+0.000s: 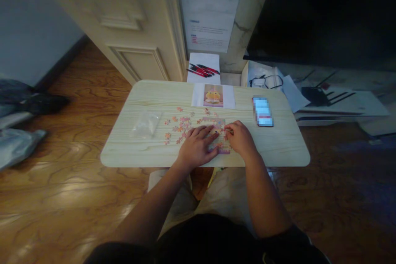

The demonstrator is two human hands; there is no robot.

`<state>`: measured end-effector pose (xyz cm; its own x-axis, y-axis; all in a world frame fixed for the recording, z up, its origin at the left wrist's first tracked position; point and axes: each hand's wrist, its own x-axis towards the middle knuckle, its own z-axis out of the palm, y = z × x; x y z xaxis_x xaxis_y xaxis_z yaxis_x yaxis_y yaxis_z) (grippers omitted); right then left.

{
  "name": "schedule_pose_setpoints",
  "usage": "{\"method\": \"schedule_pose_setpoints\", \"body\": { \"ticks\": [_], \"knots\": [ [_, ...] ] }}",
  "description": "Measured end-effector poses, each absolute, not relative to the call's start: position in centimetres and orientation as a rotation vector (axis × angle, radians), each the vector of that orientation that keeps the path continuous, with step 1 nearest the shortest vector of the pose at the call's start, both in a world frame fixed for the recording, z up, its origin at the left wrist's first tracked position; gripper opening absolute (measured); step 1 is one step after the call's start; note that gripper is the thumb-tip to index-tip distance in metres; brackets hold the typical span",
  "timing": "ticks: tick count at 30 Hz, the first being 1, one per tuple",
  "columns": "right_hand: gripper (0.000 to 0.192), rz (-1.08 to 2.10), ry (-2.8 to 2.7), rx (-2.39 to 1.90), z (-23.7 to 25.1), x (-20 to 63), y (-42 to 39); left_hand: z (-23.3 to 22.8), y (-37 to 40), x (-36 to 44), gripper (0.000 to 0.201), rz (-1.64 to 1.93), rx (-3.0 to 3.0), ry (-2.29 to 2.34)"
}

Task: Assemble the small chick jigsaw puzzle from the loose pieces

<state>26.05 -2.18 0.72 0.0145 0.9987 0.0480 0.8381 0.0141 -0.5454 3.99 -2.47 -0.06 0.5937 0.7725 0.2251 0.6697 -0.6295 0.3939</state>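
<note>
1. Partly built jigsaw puzzle (220, 135) lying flat on pale wooden table (287, 144), near the front edge, roughly midway along it; pink and yellow tones, lower edge showing between the two hands.
2. Left hand (198, 145) resting palm-down on the puzzle's left part, fingers spread slightly and pointing away from the body, fingertips (206, 131) pressed onto the surface. Not closed around anything; nothing visibly held.
3. Right hand (240, 137) on the puzzle's right edge, fingers curled inward toward the left hand. Thumb and forefinger drawn together over the puzzle; whether a piece is pinched there, cannot tell, too small and dim.
4. Both forearms bare, angled in from the near edge and converging on the puzzle; hands close, almost touching.
5. Loose puzzle pieces (178, 127) scattered just left of the puzzle, some beyond it.
6. Clear plastic bag (145, 124) farther left of the puzzle, past the loose pieces.
7. Reference picture (213, 95) on white sheet beyond the puzzle, at the table's far edge.
8. Blurred-out flat object (262, 111) right of and beyond the puzzle.
9. Red and black pens (202, 70) on paper off the table, well beyond the puzzle.
</note>
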Motion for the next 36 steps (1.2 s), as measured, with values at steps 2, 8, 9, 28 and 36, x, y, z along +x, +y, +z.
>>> {"method": "schedule_pose_setpoints", "body": {
  "ticks": [2, 8, 9, 28, 36],
  "knots": [
    [0.019, 0.511, -1.873, -1.871, 0.7, 26.0, -2.2, -0.1, -2.5, 3.9, 0.051, 0.549, 2.557, 1.184],
    [0.017, 0.523, -1.857, -1.849, 0.6, 25.8, -2.1, 0.0, -2.4, 3.9, 0.051, 0.548, 2.566, 1.155],
    [0.016, 0.523, -1.856, -1.841, 0.6, 25.8, -2.1, 0.0, -2.4, 3.9, 0.051, 0.544, 2.564, 1.154],
    [0.014, 0.587, -1.956, -1.857, 1.8, 27.4, -1.8, 0.5, -2.7, 4.1, 0.054, 0.542, 2.533, 1.241],
    [0.024, 0.5, -1.952, -1.747, 2.5, 26.1, -2.5, 0.2, -2.7, 3.7, 0.059, 0.703, 2.475, 1.172]
  ]
}}
